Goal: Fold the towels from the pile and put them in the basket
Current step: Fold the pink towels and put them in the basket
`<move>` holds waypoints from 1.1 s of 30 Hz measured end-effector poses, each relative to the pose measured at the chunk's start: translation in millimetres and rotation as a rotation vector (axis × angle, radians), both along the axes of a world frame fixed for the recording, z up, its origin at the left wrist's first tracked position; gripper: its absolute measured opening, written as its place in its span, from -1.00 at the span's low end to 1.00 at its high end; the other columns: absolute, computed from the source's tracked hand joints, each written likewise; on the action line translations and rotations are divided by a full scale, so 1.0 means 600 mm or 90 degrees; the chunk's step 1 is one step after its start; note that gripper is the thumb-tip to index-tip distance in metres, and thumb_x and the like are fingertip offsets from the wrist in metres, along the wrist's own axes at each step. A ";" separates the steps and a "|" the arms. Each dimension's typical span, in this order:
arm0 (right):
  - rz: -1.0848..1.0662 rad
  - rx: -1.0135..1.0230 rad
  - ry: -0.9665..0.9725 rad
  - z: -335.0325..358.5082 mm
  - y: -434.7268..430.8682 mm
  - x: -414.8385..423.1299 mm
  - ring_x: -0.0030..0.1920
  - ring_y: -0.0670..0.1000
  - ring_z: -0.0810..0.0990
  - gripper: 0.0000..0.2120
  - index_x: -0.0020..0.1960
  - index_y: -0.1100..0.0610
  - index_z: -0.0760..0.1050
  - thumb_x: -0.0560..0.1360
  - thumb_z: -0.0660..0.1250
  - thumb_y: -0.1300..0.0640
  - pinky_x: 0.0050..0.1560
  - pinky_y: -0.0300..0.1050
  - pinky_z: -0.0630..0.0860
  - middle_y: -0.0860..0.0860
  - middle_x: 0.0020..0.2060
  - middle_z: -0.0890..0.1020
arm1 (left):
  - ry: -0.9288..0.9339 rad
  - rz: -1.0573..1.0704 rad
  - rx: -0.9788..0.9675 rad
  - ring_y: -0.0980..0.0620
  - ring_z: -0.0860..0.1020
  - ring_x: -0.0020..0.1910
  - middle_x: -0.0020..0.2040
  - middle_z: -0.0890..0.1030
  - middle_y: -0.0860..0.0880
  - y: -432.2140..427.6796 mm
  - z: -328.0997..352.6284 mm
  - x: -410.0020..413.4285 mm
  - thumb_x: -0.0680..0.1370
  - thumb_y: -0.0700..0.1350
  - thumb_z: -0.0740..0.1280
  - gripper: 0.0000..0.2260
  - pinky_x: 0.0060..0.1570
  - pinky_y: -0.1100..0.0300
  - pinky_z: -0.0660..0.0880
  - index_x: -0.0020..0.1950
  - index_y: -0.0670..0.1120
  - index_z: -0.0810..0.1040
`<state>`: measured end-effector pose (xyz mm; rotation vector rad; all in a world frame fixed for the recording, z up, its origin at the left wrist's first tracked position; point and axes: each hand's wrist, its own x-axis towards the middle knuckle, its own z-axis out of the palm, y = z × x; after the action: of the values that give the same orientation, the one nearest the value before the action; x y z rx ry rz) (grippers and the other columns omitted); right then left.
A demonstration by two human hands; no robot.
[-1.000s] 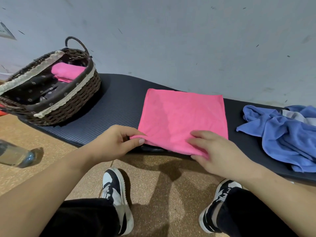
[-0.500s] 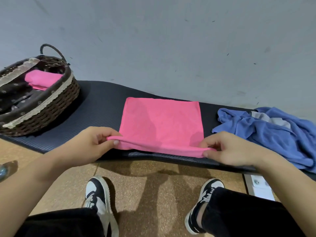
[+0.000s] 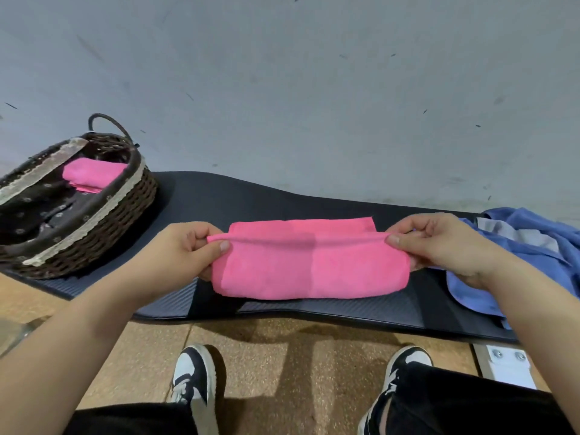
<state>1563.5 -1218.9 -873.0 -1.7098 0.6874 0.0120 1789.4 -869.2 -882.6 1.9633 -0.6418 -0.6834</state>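
Observation:
A pink towel (image 3: 309, 271) lies on the dark mat (image 3: 244, 199), its near half lifted and doubled over towards the wall. My left hand (image 3: 185, 251) pinches the raised edge at its left corner, and my right hand (image 3: 439, 243) pinches the right corner. A strip of the towel's far edge shows flat behind the fold. At the left stands a dark wicker basket (image 3: 103, 215) with a lace-trimmed lining; a folded pink towel (image 3: 91, 175) lies inside it. The pile of blue and grey towels (image 3: 527, 243) sits at the right end of the mat, partly behind my right wrist.
The mat runs along a grey wall on a cork-like floor (image 3: 282, 356). My two black-and-white shoes (image 3: 194, 384) stand just in front of the mat. A clear bottle (image 3: 15, 334) lies at the far left edge, and a white bracket (image 3: 508, 365) at the lower right.
Both hands have lifted the towel's near edge and carried it away from me towards the far edge, folding the towel in half. The camera has tilted, shifting the view.

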 end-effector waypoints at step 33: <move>-0.053 -0.414 -0.045 -0.065 0.039 0.130 0.18 -0.10 0.54 -0.68 0.28 0.06 0.57 0.55 0.44 0.04 0.21 -0.24 0.40 -0.15 0.15 0.58 | -0.186 0.086 0.297 0.01 0.58 0.02 0.03 0.60 0.07 -0.105 -0.072 0.066 0.45 0.09 0.55 -0.51 0.05 0.05 0.53 0.33 0.03 0.53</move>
<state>1641.3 -1195.2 -912.0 -2.2837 0.7572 -0.3636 1828.7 -932.1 -926.0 2.5465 -0.5476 -0.4948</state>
